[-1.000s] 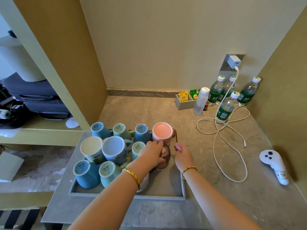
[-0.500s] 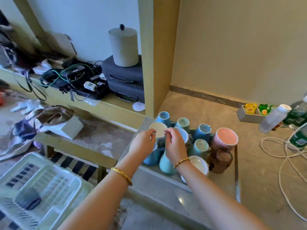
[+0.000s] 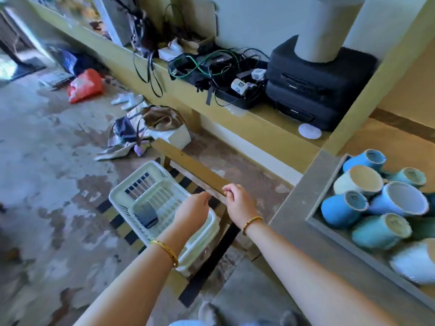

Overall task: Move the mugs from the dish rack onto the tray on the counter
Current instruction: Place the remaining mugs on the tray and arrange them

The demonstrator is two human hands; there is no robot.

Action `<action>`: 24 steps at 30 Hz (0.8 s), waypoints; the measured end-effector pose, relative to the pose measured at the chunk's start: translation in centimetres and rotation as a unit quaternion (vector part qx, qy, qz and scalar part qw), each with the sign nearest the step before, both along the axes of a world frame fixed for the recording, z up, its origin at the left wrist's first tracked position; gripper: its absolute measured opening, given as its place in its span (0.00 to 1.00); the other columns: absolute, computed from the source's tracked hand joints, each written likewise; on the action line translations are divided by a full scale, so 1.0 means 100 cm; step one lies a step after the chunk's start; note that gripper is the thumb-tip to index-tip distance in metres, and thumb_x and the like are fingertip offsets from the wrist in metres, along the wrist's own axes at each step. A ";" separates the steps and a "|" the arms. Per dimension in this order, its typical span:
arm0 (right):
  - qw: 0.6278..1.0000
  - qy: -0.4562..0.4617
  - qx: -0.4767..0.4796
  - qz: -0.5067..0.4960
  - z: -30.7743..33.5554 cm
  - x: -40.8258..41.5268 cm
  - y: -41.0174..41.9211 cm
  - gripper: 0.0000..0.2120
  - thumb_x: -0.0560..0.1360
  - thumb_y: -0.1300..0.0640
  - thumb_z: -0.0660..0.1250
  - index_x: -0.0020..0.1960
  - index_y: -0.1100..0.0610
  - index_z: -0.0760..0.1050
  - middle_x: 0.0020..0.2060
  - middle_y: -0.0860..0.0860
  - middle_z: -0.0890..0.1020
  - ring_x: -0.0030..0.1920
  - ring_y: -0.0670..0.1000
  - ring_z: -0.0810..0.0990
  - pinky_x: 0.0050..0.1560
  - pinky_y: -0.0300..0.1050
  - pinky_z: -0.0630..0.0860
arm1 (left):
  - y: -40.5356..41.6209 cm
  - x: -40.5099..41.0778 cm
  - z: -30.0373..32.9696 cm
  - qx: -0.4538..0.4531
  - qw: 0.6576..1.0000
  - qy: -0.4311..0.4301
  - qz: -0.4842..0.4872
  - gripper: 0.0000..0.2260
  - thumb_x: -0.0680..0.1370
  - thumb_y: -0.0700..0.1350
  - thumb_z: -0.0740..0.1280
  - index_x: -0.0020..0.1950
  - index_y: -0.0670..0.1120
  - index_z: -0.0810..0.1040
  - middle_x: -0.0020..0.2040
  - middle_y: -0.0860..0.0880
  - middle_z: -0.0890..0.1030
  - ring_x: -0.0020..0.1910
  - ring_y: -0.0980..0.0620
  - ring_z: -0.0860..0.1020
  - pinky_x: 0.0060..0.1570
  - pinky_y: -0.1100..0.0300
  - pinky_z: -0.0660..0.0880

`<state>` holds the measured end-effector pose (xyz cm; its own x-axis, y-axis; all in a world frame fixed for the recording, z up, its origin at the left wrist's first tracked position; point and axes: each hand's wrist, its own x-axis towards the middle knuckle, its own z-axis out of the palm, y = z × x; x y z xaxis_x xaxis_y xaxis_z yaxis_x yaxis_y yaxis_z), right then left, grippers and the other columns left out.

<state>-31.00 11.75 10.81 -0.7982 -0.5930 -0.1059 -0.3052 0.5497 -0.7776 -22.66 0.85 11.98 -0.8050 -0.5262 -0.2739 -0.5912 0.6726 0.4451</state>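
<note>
A white plastic dish rack (image 3: 150, 191) sits low at centre, on a striped stool. One dark grey mug (image 3: 146, 215) lies inside it. My left hand (image 3: 191, 211) hovers over the rack's right part, fingers loosely curled, holding nothing. My right hand (image 3: 237, 203) hangs just right of the rack, fingers loosely curled, also holding nothing. At the right edge the grey tray (image 3: 329, 231) on the counter holds several upturned blue, teal and cream mugs (image 3: 367, 196).
A wooden bar (image 3: 188, 168) runs just behind the rack. A long shelf carries a black case (image 3: 315, 90), cables and a pale cylinder (image 3: 329, 27). Bags, a white box (image 3: 176, 137) and a red bag (image 3: 86, 85) lie on the stained floor.
My view has swung left from the tray toward the rack. Both hands left the mugs on the tray and moved down-left to the rack, holding nothing.
</note>
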 end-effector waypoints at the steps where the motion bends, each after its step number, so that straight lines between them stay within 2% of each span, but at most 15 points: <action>1: 1.000 -0.011 0.011 0.011 -0.007 0.007 -0.010 0.13 0.79 0.62 0.54 0.57 0.59 0.74 0.56 0.55 0.77 0.54 0.53 0.76 0.55 0.45 0.73 | -0.008 0.010 -0.008 -0.004 0.999 -0.030 -0.014 0.16 0.81 0.41 0.51 0.66 0.47 0.71 0.53 0.45 0.80 0.47 0.47 0.79 0.39 0.59 0.71; 4: 0.997 -0.050 0.041 0.046 -0.030 0.020 -0.036 0.13 0.80 0.61 0.52 0.58 0.58 0.73 0.57 0.53 0.75 0.51 0.48 0.74 0.50 0.39 0.71 | -0.033 0.032 -0.034 0.027 0.997 -0.073 0.010 0.17 0.81 0.40 0.52 0.68 0.46 0.68 0.62 0.44 0.77 0.57 0.46 0.77 0.51 0.55 0.75; 7: 0.992 -0.069 0.074 0.074 -0.054 0.022 -0.061 0.13 0.80 0.61 0.52 0.58 0.57 0.73 0.58 0.52 0.75 0.48 0.45 0.72 0.46 0.36 0.69 | -0.057 0.046 -0.061 0.071 0.992 -0.092 0.054 0.18 0.81 0.42 0.52 0.71 0.47 0.64 0.66 0.43 0.73 0.56 0.45 0.76 0.48 0.56 0.74; 10: 0.982 -0.097 0.114 0.110 -0.075 0.018 -0.090 0.14 0.80 0.61 0.51 0.60 0.57 0.71 0.61 0.52 0.73 0.50 0.46 0.73 0.49 0.39 0.73 | -0.082 0.057 -0.085 0.115 0.982 -0.110 0.099 0.21 0.81 0.46 0.55 0.74 0.47 0.58 0.70 0.43 0.68 0.59 0.45 0.75 0.54 0.54 0.74; 11: 0.978 -0.107 0.131 0.125 -0.082 0.017 -0.102 0.14 0.80 0.61 0.51 0.61 0.57 0.70 0.62 0.52 0.73 0.52 0.48 0.75 0.52 0.42 0.75 | -0.091 0.059 -0.094 0.129 0.978 -0.116 0.119 0.22 0.81 0.46 0.55 0.75 0.47 0.56 0.70 0.42 0.67 0.58 0.45 0.76 0.53 0.54 0.74; 13: 0.965 -0.126 0.164 0.160 -0.096 0.016 -0.127 0.15 0.81 0.60 0.51 0.64 0.56 0.68 0.64 0.52 0.71 0.56 0.50 0.75 0.57 0.47 0.76 | -0.110 0.063 -0.112 0.160 0.964 -0.129 0.169 0.23 0.81 0.45 0.55 0.75 0.46 0.54 0.70 0.42 0.68 0.49 0.49 0.77 0.44 0.59 0.73; 14: 0.958 -0.135 0.177 0.181 -0.103 0.016 -0.141 0.16 0.81 0.60 0.51 0.66 0.56 0.67 0.65 0.52 0.71 0.57 0.51 0.75 0.59 0.49 0.75 | -0.119 0.065 -0.121 0.172 0.955 -0.140 0.195 0.23 0.81 0.45 0.54 0.76 0.45 0.53 0.69 0.41 0.69 0.48 0.48 0.78 0.42 0.60 0.72; 16: 0.940 -0.155 0.200 0.229 -0.121 0.017 -0.167 0.18 0.80 0.59 0.51 0.69 0.54 0.63 0.65 0.51 0.69 0.54 0.50 0.75 0.59 0.49 0.74 | -0.136 0.066 -0.139 0.189 0.939 -0.168 0.234 0.23 0.81 0.43 0.52 0.76 0.42 0.51 0.69 0.40 0.69 0.57 0.44 0.76 0.48 0.59 0.71; 18: 0.918 -0.160 0.230 0.279 -0.142 0.018 -0.194 0.21 0.80 0.59 0.52 0.73 0.52 0.59 0.64 0.51 0.68 0.51 0.48 0.75 0.52 0.45 0.71 | -0.153 0.064 -0.159 0.199 0.923 -0.173 0.280 0.23 0.81 0.41 0.52 0.75 0.40 0.51 0.69 0.40 0.69 0.62 0.43 0.73 0.55 0.56 0.70; 20: 0.896 -0.156 0.259 0.324 -0.165 0.016 -0.221 0.23 0.80 0.57 0.53 0.74 0.51 0.55 0.70 0.52 0.64 0.54 0.49 0.75 0.49 0.43 0.68 | -0.167 0.062 -0.179 0.220 0.906 -0.158 0.324 0.23 0.81 0.40 0.53 0.75 0.40 0.52 0.70 0.40 0.68 0.64 0.43 0.72 0.58 0.56 0.70; 22: 0.873 -0.154 0.284 0.366 -0.188 0.013 -0.246 0.25 0.80 0.56 0.54 0.75 0.50 0.52 0.73 0.53 0.60 0.44 0.45 0.73 0.43 0.40 0.71 | -0.181 0.058 -0.196 0.251 0.891 -0.145 0.350 0.25 0.80 0.39 0.52 0.77 0.41 0.47 0.73 0.41 0.63 0.67 0.44 0.69 0.59 0.56 0.70; 23: 0.862 -0.148 0.298 0.383 -0.198 0.011 -0.257 0.26 0.80 0.56 0.54 0.75 0.50 0.51 0.73 0.53 0.59 0.42 0.46 0.73 0.42 0.42 0.73 | -0.188 0.057 -0.205 0.266 0.882 -0.132 0.365 0.26 0.80 0.39 0.52 0.77 0.42 0.46 0.75 0.42 0.60 0.70 0.44 0.66 0.63 0.56 0.68; 24: 0.854 -0.143 0.308 0.393 -0.208 0.009 -0.268 0.26 0.80 0.56 0.54 0.75 0.49 0.50 0.73 0.54 0.60 0.45 0.48 0.74 0.47 0.46 0.75 | -0.193 0.057 -0.213 0.278 0.873 -0.119 0.383 0.26 0.80 0.40 0.52 0.77 0.43 0.46 0.76 0.42 0.57 0.73 0.44 0.61 0.67 0.55 0.64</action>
<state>-30.11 -15.08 -9.99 -0.0680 -0.6955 -0.7153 -0.6146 0.5940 -0.5191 -16.95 -18.44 -9.36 -0.1604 -0.6180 -0.7696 -0.8928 -0.2416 0.3801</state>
